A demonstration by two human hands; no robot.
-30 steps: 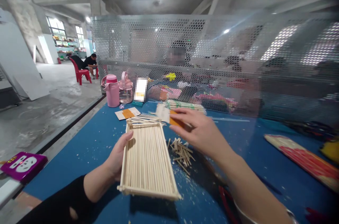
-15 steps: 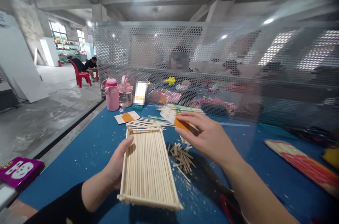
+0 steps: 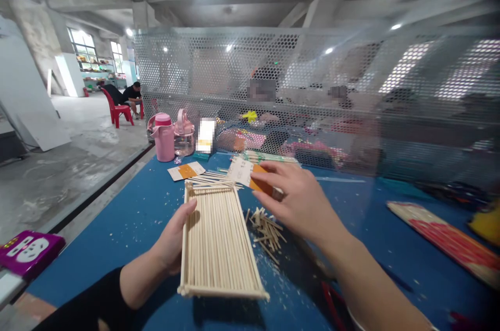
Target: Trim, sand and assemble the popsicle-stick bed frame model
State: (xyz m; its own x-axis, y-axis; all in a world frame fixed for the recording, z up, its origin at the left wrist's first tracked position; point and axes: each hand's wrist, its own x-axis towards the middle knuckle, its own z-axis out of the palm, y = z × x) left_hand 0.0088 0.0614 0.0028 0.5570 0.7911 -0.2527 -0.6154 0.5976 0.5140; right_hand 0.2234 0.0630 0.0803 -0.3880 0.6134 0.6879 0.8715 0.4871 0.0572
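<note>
A shallow rectangular tray of pale wooden sticks [image 3: 219, 242] is in my left hand [image 3: 172, 234], thumb over its left rim and the other fingers hidden beneath. Beyond its upper right corner, my right hand [image 3: 295, 198] pinches a white and orange card [image 3: 242, 172] between thumb and fingers. A similar card [image 3: 186, 170] lies on the blue table [image 3: 128, 216]. Long thin sticks [image 3: 211, 179] lie behind the tray. To its right is a pile of short stick pieces [image 3: 269, 229].
Pink jug [image 3: 164, 138], clear pink-lidded bottle [image 3: 183, 135] and phone [image 3: 205, 135] stand by the perforated screen [image 3: 222, 70]. Red-patterned packet [image 3: 445, 242] lies right; purple power strip [image 3: 31, 254] is left. A person [image 3: 133, 94] sits far left; others are behind the screen.
The card in my right hand has shifted slightly left. The tray's near edge has risen slightly in view, and the camera view has moved a little.
</note>
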